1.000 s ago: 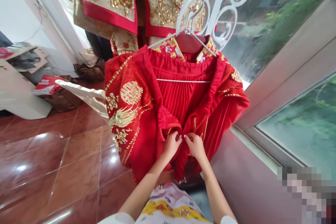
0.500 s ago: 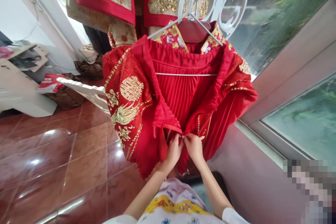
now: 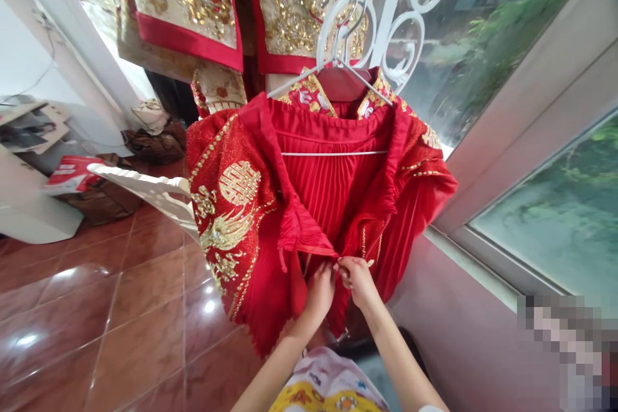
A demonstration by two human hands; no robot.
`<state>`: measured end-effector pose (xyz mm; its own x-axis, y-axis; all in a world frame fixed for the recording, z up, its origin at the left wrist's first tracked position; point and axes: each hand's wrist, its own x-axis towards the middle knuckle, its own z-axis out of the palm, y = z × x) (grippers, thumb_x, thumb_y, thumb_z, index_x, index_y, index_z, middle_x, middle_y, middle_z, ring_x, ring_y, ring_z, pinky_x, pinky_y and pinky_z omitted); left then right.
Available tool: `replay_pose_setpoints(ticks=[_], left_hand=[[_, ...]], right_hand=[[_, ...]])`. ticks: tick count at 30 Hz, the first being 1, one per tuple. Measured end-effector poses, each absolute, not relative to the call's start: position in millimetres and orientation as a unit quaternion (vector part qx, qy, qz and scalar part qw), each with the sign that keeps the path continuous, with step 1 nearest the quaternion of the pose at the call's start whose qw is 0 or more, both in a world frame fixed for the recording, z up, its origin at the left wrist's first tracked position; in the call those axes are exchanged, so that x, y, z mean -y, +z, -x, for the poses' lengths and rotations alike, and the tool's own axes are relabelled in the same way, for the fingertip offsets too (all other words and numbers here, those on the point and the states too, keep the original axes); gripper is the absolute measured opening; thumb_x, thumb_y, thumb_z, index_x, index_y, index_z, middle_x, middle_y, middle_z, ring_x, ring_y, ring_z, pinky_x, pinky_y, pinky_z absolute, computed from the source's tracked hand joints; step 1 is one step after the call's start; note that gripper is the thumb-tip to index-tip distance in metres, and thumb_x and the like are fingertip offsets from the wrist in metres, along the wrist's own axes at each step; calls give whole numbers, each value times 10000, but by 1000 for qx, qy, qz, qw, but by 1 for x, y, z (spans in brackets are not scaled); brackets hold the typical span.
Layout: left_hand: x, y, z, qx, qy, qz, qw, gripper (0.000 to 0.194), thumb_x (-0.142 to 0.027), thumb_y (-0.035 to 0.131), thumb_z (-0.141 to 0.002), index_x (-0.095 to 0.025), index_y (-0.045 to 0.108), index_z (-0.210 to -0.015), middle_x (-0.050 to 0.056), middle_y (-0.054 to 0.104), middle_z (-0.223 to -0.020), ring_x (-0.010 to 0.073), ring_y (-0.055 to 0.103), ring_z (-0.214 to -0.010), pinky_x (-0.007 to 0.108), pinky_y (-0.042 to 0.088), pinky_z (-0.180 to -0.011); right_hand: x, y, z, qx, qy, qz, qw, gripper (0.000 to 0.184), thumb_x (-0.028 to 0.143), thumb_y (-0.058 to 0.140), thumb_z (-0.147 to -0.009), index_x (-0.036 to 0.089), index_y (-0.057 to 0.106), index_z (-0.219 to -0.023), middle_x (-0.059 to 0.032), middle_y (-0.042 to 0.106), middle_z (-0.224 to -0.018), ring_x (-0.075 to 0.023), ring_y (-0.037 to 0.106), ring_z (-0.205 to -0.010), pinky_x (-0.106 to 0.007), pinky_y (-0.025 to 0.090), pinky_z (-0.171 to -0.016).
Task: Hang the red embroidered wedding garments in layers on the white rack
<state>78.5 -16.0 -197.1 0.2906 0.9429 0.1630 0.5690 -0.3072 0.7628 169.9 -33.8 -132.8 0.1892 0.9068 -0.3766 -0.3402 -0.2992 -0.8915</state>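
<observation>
A red pleated skirt hangs by its waistband from a thin wire hanger. Behind it is a red jacket with gold embroidery and a patterned collar, on a dark red hanger. At the front, the two ends of the skirt's waistband meet between my hands. My left hand is closed on the left end, its fingertips partly hidden by cloth. My right hand pinches the right end close beside it. Whether a hook or button lies between my fingertips is too small to tell.
White scrolled metalwork holds the hangers beside a window on the right. Gold-sequined garments hang behind. At left are a white slatted chair part, a brown bag and a red-brown tiled floor.
The view has shifted, so the garments sit slightly lower and further left. Both hands stay at the waistband opening, with the right hand's fingers slightly changed in position.
</observation>
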Motion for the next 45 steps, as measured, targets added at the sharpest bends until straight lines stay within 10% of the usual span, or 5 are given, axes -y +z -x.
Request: replay_pose_setpoints(ticks=[10, 16, 23, 39, 45], left_hand=[[16, -190, -74, -536, 166, -795, 232, 386, -80, 254, -873, -135, 626, -962, 109, 671, -917, 215, 641, -854, 328, 493, -765], [13, -140, -69, -525, 319, -758, 218, 387, -271, 455, -852, -159, 490, -1221, 131, 593, -1183, 227, 576, -1060, 336, 473, -872], [1, -103, -88, -492, 230, -807, 230, 298, -123, 345, -859, -132, 638, -915, 85, 683, -795, 186, 633, -714, 270, 473, -648], [5, -95, -65, -517, 362, -734, 252, 217, -186, 458, -830, -171, 633, -957, 67, 676, -822, 181, 622, -720, 263, 456, -635], [-9, -101, -95, -522, 257, -789, 198, 287, -128, 381, -829, -149, 625, -680, 98, 646, -679, 224, 618, -670, 305, 443, -611]], right_hand=[[21, -49, -167, 300, 526, 488, 629, 267, 376, 665, -596, 121, 601, -547, 75, 316, -374, -21, 163, -352, -208, 53, -369], [26, -65, -157, 292, 516, 501, 630, 313, 434, 668, -617, 131, 599, -579, 73, 320, -380, -33, 187, -357, -210, 59, -364], [27, -59, -157, 281, 539, 474, 637, 267, 382, 673, -602, 125, 605, -578, 82, 315, -347, -18, 164, -320, -202, 56, -348], [25, -34, -145, 300, 571, 437, 627, 271, 388, 661, -616, 126, 599, -587, 83, 314, -336, -16, 165, -313, -202, 57, -353], [30, -56, -151, 279, 551, 474, 628, 271, 397, 656, -597, 137, 585, -571, 81, 312, -325, -26, 151, -314, -214, 47, -356]])
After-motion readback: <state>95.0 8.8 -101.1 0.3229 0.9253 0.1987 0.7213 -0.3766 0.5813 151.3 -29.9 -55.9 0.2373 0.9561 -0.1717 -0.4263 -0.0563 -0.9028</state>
